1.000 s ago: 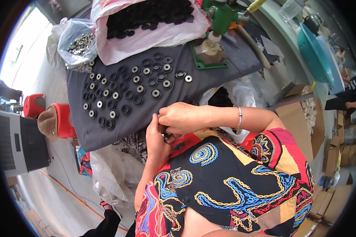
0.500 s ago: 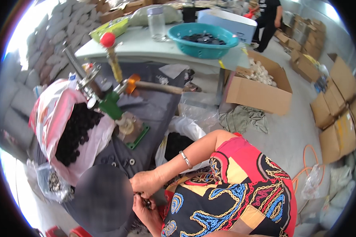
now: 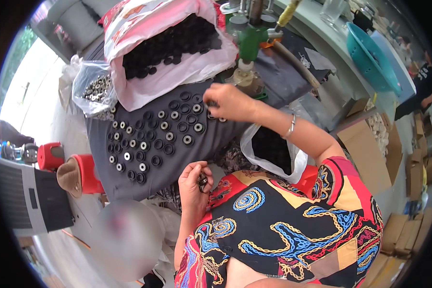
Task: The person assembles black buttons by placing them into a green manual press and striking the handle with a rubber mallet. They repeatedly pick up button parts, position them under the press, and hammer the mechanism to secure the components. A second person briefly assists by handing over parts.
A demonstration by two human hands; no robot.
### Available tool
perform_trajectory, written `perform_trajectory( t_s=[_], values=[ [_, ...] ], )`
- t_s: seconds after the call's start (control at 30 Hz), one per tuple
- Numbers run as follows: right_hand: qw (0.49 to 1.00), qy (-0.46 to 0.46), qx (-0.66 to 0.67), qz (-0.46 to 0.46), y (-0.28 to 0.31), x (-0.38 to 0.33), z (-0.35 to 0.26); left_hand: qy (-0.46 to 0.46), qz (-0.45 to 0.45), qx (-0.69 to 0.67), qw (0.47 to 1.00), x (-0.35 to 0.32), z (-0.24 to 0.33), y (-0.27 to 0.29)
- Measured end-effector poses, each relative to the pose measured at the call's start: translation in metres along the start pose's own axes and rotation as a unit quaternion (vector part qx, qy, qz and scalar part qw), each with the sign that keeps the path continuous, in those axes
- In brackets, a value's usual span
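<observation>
My left hand (image 3: 193, 185) is curled near my lap around several small dark, shiny rings (image 3: 203, 182). Over the far right part of the grey cloth (image 3: 163, 185), my right hand (image 3: 228, 102) reaches down beside the green hand press (image 3: 251, 43). Its fingertips are pinched on a small dark piece, blurred and partly hidden. Spread below it to the left lie several black rings (image 3: 158, 143), some with a pale metal washer (image 3: 187, 139) set inside. A pink-lined sack (image 3: 177, 79) of black round pieces opens toward the rings.
A clear bag (image 3: 93, 90) of metal washers sits left of the sack. Close to my lap stands a white bag (image 3: 297, 165) with black contents. Red stools (image 3: 89, 177) are at the left; a teal basin (image 3: 369, 57) and a cardboard box (image 3: 365, 158) are at the right.
The view has swung left and down, bringing the spread of rings into sight. My hands, together before, are now apart; the right has moved out over the cloth near the press.
</observation>
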State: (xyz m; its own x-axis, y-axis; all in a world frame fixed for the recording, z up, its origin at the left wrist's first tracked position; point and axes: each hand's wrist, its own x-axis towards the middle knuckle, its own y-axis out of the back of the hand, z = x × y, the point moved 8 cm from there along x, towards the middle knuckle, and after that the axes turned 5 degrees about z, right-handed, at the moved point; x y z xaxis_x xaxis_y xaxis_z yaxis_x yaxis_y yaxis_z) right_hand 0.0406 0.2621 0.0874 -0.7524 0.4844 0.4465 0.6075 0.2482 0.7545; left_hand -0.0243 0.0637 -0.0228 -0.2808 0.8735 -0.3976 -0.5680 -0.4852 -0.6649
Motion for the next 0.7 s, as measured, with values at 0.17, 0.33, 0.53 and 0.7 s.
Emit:
perform_trajectory(
  t_s=[0.17,0.33,0.53,0.7],
  values=[
    [0.998,-0.024,-0.051,-0.042,-0.021,0.032,0.032,-0.002,0.004,-0.023,1.0,0.002,0.002,0.002],
    [0.991,-0.019,-0.102,-0.086,-0.041,0.043,0.048,-0.009,0.013,-0.032,0.999,0.003,0.008,0.008],
    [0.989,-0.013,-0.103,-0.109,-0.055,0.048,0.057,-0.007,0.027,-0.032,0.999,0.004,0.01,0.011],
    [0.982,-0.019,-0.14,-0.125,-0.051,0.05,0.047,-0.004,0.014,-0.038,0.999,0.003,0.006,0.013]
  ],
)
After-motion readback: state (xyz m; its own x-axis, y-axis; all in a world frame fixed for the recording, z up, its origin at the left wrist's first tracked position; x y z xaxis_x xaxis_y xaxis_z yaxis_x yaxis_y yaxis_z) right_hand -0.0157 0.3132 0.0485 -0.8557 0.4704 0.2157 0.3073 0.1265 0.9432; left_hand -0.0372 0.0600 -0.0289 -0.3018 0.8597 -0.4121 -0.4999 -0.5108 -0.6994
